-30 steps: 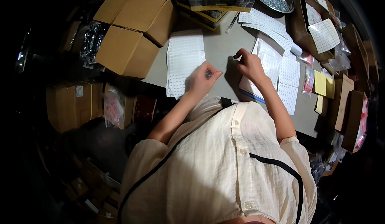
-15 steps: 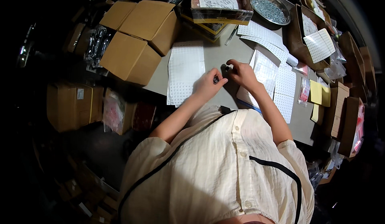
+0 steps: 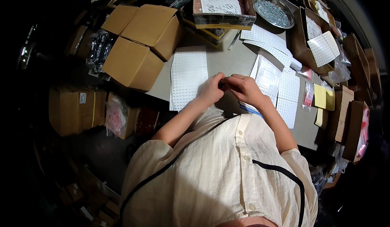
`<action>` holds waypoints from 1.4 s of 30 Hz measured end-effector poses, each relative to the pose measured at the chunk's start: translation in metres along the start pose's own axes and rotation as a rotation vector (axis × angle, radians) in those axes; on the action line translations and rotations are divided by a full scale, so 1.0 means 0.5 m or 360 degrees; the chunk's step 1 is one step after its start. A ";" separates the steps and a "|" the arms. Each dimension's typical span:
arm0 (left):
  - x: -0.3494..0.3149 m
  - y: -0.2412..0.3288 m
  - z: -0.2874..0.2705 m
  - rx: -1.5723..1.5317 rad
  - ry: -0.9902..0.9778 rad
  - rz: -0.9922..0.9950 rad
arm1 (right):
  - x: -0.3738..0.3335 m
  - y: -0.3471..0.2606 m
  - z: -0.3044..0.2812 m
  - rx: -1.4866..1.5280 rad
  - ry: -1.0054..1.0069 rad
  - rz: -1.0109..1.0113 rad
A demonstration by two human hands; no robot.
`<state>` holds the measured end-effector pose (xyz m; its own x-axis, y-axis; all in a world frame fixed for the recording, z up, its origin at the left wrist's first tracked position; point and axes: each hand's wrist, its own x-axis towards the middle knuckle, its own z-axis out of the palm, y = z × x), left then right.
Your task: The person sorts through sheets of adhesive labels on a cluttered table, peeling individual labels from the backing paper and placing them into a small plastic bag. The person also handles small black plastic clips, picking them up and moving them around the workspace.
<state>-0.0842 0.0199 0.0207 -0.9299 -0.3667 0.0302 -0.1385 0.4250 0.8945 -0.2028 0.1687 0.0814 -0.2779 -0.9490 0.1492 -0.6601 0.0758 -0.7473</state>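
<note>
Over the table's near edge, my left hand (image 3: 211, 90) and my right hand (image 3: 246, 90) meet fingertip to fingertip. Pinched in the left fingers is a small black piece (image 3: 221, 83), too small and too covered to name. The right fingers are curled closed against it; whether they hold a second piece is hidden. White sheets with rows of small printed marks (image 3: 189, 68) lie beside my left hand. To the right of my right hand is a plastic-covered stack of papers (image 3: 267, 76), with more marked sheets (image 3: 289, 95) next to it.
Closed cardboard boxes (image 3: 134, 62) stand at the left. A box with a handwritten paper (image 3: 221, 1) is at the back, near a metal bowl of small metal parts (image 3: 273, 13). A pen (image 3: 234, 40) lies in front. Open boxes (image 3: 313, 36) and yellow notes (image 3: 324, 97) line the right.
My hands were apart, with a dark bit in each one's fingers. Now the right hand has come down and left, and the fingertips touch.
</note>
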 end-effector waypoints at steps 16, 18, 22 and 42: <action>0.008 0.040 -0.010 0.0009 -0.0455 0.0107 | -0.029 -0.003 -0.014 -0.0294 0.0150 -0.0232; 0.005 0.057 -0.018 -0.0053 -0.0451 0.0020 | -0.034 0.004 -0.008 -0.0214 0.0191 -0.0183; 0.002 0.074 -0.021 -0.0357 -0.0198 -0.0096 | -0.040 0.009 -0.009 -0.0011 0.0340 0.0082; 0.002 0.112 -0.038 0.0036 0.0106 0.0240 | -0.052 -0.015 0.027 0.0390 0.0549 0.0472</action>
<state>-0.0864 0.0276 0.0795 -0.9160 -0.3512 0.1938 -0.0074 0.4978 0.8673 -0.1809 0.1888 0.0744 -0.6694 -0.7384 0.0817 -0.3467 0.2132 -0.9134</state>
